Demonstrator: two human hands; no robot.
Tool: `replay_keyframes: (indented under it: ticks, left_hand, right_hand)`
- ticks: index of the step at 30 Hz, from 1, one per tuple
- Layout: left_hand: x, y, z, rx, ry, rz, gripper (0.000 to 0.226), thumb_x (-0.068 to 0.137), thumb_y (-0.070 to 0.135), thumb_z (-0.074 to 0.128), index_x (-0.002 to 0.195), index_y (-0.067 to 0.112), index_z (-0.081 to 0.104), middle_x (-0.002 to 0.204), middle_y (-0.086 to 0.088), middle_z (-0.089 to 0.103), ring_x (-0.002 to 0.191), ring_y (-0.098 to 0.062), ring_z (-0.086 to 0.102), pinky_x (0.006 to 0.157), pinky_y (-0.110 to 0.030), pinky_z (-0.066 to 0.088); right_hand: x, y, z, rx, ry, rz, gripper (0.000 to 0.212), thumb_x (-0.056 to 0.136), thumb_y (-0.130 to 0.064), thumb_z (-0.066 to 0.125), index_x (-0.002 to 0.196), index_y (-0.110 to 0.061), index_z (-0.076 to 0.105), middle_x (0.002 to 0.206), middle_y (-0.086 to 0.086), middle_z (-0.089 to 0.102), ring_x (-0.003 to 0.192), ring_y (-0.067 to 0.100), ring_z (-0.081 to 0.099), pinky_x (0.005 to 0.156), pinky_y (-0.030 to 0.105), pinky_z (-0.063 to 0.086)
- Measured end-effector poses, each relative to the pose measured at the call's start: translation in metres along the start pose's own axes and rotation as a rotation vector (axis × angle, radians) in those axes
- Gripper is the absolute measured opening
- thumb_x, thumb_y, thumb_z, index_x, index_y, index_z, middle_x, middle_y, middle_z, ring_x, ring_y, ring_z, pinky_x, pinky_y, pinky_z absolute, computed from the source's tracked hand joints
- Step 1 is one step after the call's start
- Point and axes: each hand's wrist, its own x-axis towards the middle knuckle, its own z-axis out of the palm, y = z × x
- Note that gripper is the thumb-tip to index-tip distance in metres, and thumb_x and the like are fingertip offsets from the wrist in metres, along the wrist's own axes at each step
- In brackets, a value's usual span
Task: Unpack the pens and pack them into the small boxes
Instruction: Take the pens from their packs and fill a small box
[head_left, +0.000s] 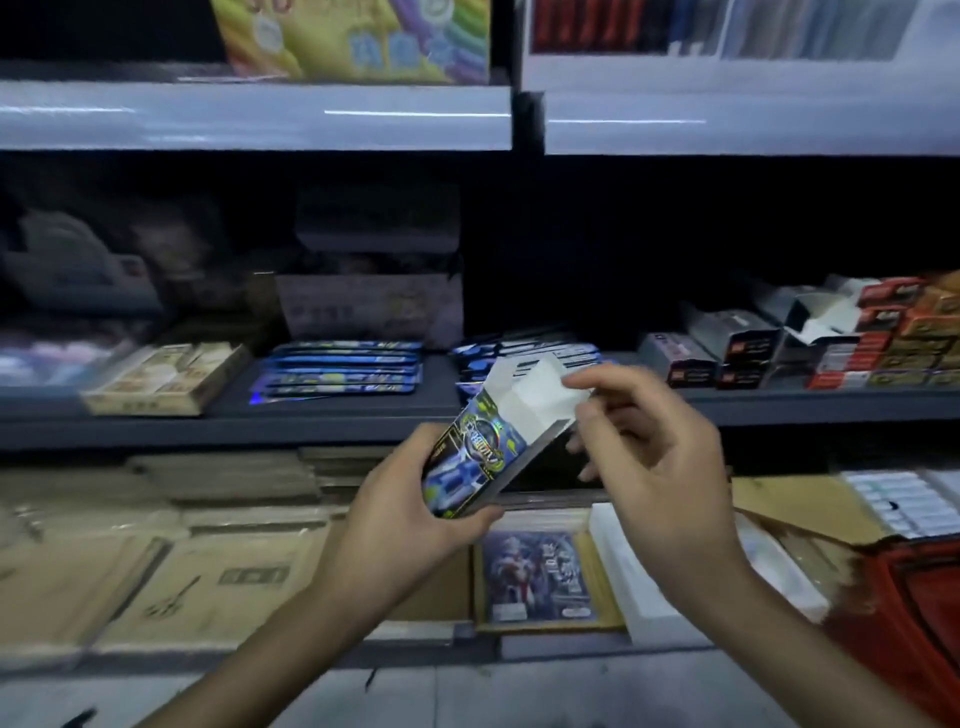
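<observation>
A small printed box (475, 460), blue and black with a shiny logo, is tilted in mid-air before the shelf. My left hand (410, 519) grips its lower end. White top flaps (535, 389) stand open at its upper end. My right hand (649, 447) pinches one white flap between thumb and forefinger, its other fingers beside the dark opening. No pen shows inside the box. Flat blue packs (343, 369) lie stacked on the dark shelf behind, with more of the flat blue packs (519, 348) beside them.
Red and black small boxes (810, 353) crowd the shelf at right, one with open white flaps. A tan flat box (166, 376) lies at shelf left. Below are cardboard cartons (156, 561), a printed picture box (540, 577), white trays (904, 499) and a red basket (914, 613).
</observation>
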Motion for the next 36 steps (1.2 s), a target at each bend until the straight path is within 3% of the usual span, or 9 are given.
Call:
replay_keyframes:
  ticks: [5,8,11,14,19,26,32,36]
  left_hand:
    - [-0.017,-0.030,-0.027,0.025,0.091,-0.052,0.049,0.069,0.028,0.094,0.101,0.032,0.057,0.094,0.024,0.071,0.086,0.007,0.069,0.069,-0.012,0.051]
    - [-0.022,-0.050,-0.038,-0.010,0.102,-0.126,0.047,0.068,0.020,0.095,0.098,0.025,0.059,0.090,0.022,0.071,0.080,0.005,0.068,0.064,-0.008,0.047]
    - [-0.023,-0.062,-0.048,-0.024,0.123,-0.127,0.048,0.068,0.020,0.095,0.099,0.024,0.059,0.091,0.020,0.072,0.081,0.003,0.068,0.066,-0.009,0.048]
    - [-0.025,-0.068,-0.054,0.015,0.130,-0.121,0.050,0.068,0.023,0.095,0.101,0.030,0.058,0.093,0.022,0.072,0.083,0.004,0.068,0.066,-0.011,0.049]
    - [-0.031,-0.081,-0.064,0.295,0.149,-0.020,0.061,0.068,0.037,0.089,0.115,0.044,0.050,0.106,0.021,0.064,0.097,-0.006,0.064,0.077,-0.039,0.056]
    - [-0.036,-0.096,-0.075,0.341,0.165,0.014,0.066,0.067,0.035,0.091,0.119,0.039,0.051,0.108,0.020,0.061,0.095,-0.007,0.059,0.075,-0.038,0.054]
    - [-0.036,-0.102,-0.077,0.353,0.091,0.000,0.065,0.069,0.039,0.088,0.121,0.043,0.048,0.111,0.021,0.060,0.098,-0.006,0.059,0.077,-0.038,0.055]
    - [-0.035,-0.104,-0.078,0.383,0.072,0.013,0.064,0.069,0.039,0.088,0.121,0.040,0.051,0.110,0.020,0.061,0.097,-0.007,0.059,0.075,-0.036,0.055]
  right_hand:
    - [-0.006,0.010,0.028,-0.318,-0.173,-0.172,0.024,0.097,-0.006,0.066,0.113,-0.022,0.073,0.096,-0.009,0.058,0.076,0.014,0.061,0.064,0.025,0.048]
    - [-0.010,0.017,0.041,-0.403,-0.249,-0.239,0.013,0.093,-0.011,0.072,0.102,-0.020,0.075,0.101,-0.010,0.059,0.082,0.010,0.064,0.065,0.030,0.052]
    - [-0.017,0.023,0.053,-0.428,-0.315,-0.267,0.009,0.093,-0.013,0.072,0.097,-0.020,0.074,0.104,-0.010,0.060,0.086,0.011,0.064,0.066,0.033,0.053]
    - [-0.021,0.021,0.061,-0.442,-0.261,-0.369,0.006,0.095,-0.011,0.070,0.096,-0.015,0.074,0.104,-0.005,0.063,0.088,0.010,0.063,0.067,0.029,0.052]
    - [-0.021,0.019,0.073,-0.429,-0.226,-0.405,0.013,0.099,-0.005,0.067,0.105,-0.010,0.077,0.110,0.000,0.066,0.098,0.009,0.064,0.079,0.020,0.049]
    - [-0.025,0.031,0.088,-0.282,-0.400,-0.134,0.008,0.090,-0.012,0.078,0.091,-0.019,0.081,0.084,-0.012,0.073,0.082,0.012,0.069,0.070,0.031,0.052]
    - [-0.025,0.027,0.090,-0.578,-0.374,-0.300,0.016,0.088,-0.022,0.082,0.103,-0.024,0.078,0.089,-0.012,0.057,0.076,0.006,0.056,0.064,0.031,0.049]
    - [-0.019,0.028,0.089,-0.607,-0.448,-0.382,0.029,0.087,-0.027,0.081,0.114,-0.019,0.077,0.110,-0.006,0.060,0.099,0.018,0.052,0.082,0.035,0.047]
